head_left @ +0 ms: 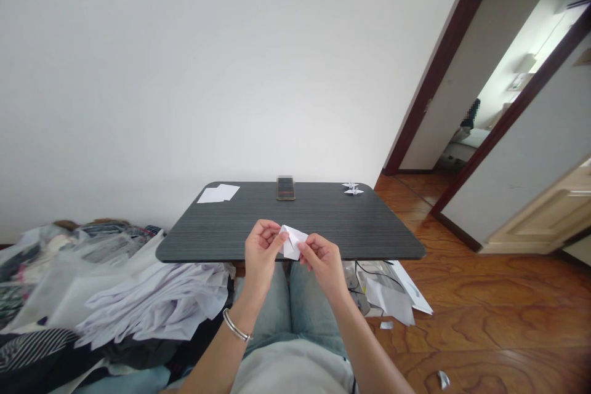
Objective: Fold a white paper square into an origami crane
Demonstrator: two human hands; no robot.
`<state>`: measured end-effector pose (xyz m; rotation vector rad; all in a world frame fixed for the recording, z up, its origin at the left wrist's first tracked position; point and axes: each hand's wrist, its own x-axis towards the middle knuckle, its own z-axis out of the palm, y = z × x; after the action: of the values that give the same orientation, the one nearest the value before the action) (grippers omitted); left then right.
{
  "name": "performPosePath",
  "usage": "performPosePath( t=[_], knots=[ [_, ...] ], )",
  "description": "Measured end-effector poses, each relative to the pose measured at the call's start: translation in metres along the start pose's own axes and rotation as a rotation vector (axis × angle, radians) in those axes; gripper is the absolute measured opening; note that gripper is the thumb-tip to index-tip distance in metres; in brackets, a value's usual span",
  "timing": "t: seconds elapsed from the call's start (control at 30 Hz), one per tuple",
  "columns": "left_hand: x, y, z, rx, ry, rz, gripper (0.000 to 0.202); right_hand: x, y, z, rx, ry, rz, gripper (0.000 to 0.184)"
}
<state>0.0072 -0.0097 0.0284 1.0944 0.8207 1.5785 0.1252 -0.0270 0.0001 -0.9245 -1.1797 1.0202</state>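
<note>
Jeans-covered lap (290, 301) up close, then the dark desk (323, 215) beyond; left hand (261, 258) and right hand (325, 265) both pinching folded white paper (292, 242), up just above the desk's front edge.

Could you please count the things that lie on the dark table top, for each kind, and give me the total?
White origami cranes: 2
Loose white paper sheets: 2
Smartphone: 1
Total: 5
</note>
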Motion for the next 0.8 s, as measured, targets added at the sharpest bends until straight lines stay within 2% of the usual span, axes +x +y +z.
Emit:
performPosePath(
  t=[0.1,0.27,0.43,0.8],
  knots=[
    [0.0,-0.001,-0.001,0.01,-0.024,-0.002,0.023,-0.001,0.0,0.0,0.044,0.032,0.006,0.03],
    [-0.002,0.002,-0.002,0.084,-0.08,-0.005,0.021,0.0,-0.004,-0.003,-0.004,-0.035,-0.027,0.023],
    [-0.007,0.004,-0.001,0.177,-0.177,-0.03,0.018,0.001,-0.011,-0.004,0.046,0.014,-0.047,0.024],
    [-0.008,0.008,0.0,0.183,-0.225,-0.081,0.013,-0.001,-0.015,-0.006,0.109,0.017,-0.036,0.018]
  ],
)
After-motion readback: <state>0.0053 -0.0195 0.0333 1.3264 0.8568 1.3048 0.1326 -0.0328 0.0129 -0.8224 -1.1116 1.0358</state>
